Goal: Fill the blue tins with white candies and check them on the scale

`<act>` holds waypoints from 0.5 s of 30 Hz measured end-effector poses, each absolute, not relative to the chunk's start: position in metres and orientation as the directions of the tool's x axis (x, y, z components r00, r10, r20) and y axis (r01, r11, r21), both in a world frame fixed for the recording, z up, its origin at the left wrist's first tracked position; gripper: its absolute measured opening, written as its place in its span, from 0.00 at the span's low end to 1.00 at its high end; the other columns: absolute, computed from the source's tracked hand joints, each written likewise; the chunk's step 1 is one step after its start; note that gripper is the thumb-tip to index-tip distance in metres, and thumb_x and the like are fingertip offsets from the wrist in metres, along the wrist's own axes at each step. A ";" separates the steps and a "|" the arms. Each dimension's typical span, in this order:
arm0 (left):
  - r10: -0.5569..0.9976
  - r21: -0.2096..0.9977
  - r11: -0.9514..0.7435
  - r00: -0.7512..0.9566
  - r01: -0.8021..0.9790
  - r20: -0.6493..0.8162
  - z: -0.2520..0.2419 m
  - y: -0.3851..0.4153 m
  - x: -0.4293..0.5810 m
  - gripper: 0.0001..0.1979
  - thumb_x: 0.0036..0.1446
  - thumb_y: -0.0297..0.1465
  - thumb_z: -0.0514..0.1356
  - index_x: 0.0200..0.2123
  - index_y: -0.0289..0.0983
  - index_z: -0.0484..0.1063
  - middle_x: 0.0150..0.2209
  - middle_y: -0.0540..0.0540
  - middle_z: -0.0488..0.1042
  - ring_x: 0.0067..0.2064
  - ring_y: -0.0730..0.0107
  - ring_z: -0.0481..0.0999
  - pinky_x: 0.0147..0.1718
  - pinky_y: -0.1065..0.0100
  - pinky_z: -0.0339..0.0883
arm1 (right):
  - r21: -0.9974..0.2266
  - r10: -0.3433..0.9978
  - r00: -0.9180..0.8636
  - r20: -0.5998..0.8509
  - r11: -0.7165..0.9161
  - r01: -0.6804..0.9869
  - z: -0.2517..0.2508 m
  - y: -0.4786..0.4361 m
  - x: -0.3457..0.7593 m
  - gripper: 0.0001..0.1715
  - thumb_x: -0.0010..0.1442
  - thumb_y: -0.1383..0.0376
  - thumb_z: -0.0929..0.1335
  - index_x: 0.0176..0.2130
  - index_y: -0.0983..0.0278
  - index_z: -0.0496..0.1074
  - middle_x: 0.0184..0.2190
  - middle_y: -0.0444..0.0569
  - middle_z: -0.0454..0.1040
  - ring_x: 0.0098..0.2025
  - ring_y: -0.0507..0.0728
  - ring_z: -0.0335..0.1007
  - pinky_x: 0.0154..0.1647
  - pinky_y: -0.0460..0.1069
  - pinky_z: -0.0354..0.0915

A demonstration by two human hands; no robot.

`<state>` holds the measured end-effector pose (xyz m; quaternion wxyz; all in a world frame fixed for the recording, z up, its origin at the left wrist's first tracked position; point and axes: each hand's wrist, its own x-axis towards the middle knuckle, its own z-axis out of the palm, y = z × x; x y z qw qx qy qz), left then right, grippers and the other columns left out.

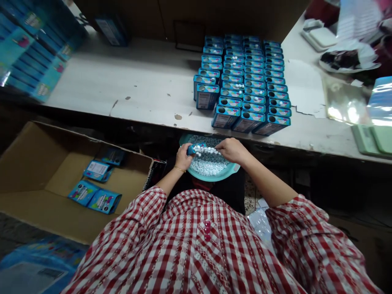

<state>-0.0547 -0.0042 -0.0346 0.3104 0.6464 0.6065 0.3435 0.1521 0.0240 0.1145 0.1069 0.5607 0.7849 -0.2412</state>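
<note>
My left hand is closed around a small blue box, tilted above a turquoise basin with handles. Small white pellets fill much of that basin. My right hand is closed just right of the box, its fingertips pointing towards it. A raised row of white pellets stretches from those fingertips to the end of the box. What carries the pellets is hidden beneath them, so I cannot make out the tool, if any.
On the white table, several blue boxes stand in rows, a few with pellets on top. An open carton at left holds several blue packs. Stacked blue packages sit at far left; a green scale lies right.
</note>
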 end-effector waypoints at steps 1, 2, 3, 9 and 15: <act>0.997 0.812 -0.077 0.046 0.579 0.062 -0.034 -0.004 -0.053 0.19 0.43 0.27 0.60 0.42 0.39 0.68 0.42 0.44 0.71 0.45 0.58 0.70 0.47 0.58 0.63 | -0.231 0.825 -0.331 -0.458 0.250 0.940 0.121 0.026 0.147 0.19 0.55 0.69 0.62 0.42 0.58 0.78 0.41 0.48 0.78 0.45 0.57 0.71 0.44 0.46 0.61; 0.996 0.805 -0.088 0.068 0.587 0.059 -0.033 -0.004 -0.052 0.19 0.42 0.27 0.60 0.42 0.39 0.68 0.42 0.44 0.71 0.45 0.57 0.70 0.47 0.57 0.63 | -0.206 0.818 -0.316 -0.480 0.245 0.947 0.126 0.028 0.141 0.19 0.55 0.69 0.62 0.42 0.58 0.77 0.41 0.49 0.77 0.45 0.58 0.71 0.44 0.47 0.62; 0.994 0.800 -0.101 0.089 0.591 0.059 -0.033 -0.004 -0.050 0.18 0.42 0.26 0.59 0.41 0.39 0.68 0.42 0.44 0.71 0.45 0.57 0.70 0.47 0.57 0.62 | -0.178 0.812 -0.302 -0.500 0.245 0.953 0.131 0.029 0.136 0.19 0.55 0.68 0.62 0.43 0.59 0.77 0.42 0.50 0.77 0.44 0.58 0.71 0.44 0.48 0.62; 0.990 0.818 -0.131 0.117 0.560 0.079 -0.035 -0.001 -0.046 0.17 0.44 0.27 0.60 0.41 0.40 0.68 0.41 0.44 0.72 0.44 0.58 0.71 0.45 0.58 0.63 | -0.097 0.815 -0.321 -0.483 0.315 0.944 0.152 0.027 0.141 0.18 0.55 0.67 0.62 0.43 0.63 0.76 0.42 0.56 0.76 0.43 0.61 0.72 0.41 0.50 0.64; 0.997 0.876 -0.046 -0.028 0.479 0.068 -0.044 -0.006 -0.064 0.18 0.44 0.31 0.61 0.41 0.39 0.67 0.41 0.44 0.72 0.44 0.60 0.72 0.45 0.58 0.64 | -0.183 0.852 -0.223 -0.473 0.152 0.971 0.086 0.013 0.196 0.21 0.59 0.67 0.59 0.48 0.56 0.73 0.48 0.47 0.75 0.50 0.57 0.69 0.46 0.46 0.62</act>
